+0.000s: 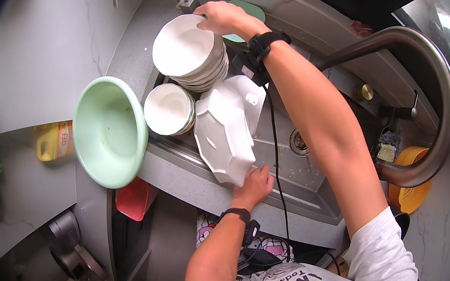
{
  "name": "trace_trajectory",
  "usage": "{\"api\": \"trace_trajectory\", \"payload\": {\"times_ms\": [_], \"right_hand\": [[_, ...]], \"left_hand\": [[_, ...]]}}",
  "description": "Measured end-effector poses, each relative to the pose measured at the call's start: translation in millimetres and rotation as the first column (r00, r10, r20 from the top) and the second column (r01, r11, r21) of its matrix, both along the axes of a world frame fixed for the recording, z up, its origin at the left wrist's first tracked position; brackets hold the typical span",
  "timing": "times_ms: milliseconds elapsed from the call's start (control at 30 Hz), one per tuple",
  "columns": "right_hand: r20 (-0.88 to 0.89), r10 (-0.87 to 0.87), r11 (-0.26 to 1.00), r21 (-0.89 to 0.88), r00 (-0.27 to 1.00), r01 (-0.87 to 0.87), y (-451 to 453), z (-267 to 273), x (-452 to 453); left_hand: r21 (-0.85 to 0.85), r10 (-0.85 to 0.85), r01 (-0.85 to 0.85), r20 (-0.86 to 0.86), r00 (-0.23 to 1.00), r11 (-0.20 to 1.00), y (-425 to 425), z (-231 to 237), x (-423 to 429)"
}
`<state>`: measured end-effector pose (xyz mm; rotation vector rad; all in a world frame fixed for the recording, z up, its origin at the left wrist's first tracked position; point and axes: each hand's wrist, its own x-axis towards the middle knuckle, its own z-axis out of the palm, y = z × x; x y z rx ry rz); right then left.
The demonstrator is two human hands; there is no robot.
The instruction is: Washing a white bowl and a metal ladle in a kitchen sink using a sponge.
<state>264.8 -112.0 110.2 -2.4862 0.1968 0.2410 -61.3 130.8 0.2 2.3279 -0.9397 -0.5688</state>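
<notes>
My right hand [222,18] grips the far rim of a large white bowl [182,46], its thumb at the inner edge. That bowl tops a stack of white dishes [216,71] at the sink's far left corner. My left hand [255,184] touches the near end of a white octagonal dish [225,140], which lies tilted with its underside up. Whether the left fingers grip the dish is hidden. Another white dish [251,98] lies partly beneath it. Beside them stands a short stack of small white bowls [169,108].
A light green basin [107,134] stands left of the stainless steel sink [285,175]. Food bits lie around the drain [299,141]. The curved faucet [443,82] arches at the right. A black cable [276,150] hangs across the sink. A yellow colander [412,188] is at right.
</notes>
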Motion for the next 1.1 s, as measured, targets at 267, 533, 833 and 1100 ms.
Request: {"api": "trace_trajectory", "payload": {"times_ms": [267,533,833,1100], "right_hand": [[-0.029,0.136,0.990,-0.028,0.990,-0.137,-12.7,-24.6,19.5],[-0.001,0.129,0.991,0.025,0.992,-0.129,-11.3,-30.1,12.2],[0.048,0.091,0.987,-0.134,0.995,-0.084,-3.9,-20.7,-3.9],[0.072,0.074,0.989,-0.131,0.995,-0.064,0.4,-16.7,-7.7]], "left_hand": [[0.000,0.020,-0.020,-0.011,1.000,1.000,1.9,-3.1,-1.4],[-0.007,0.027,-0.027,-0.002,1.000,1.000,3.4,-3.7,-3.1],[-0.001,0.025,-0.025,0.016,1.000,1.000,1.8,-7.6,-3.9],[-0.009,0.032,-0.032,0.017,0.999,0.999,1.8,-7.2,-3.0]]}}
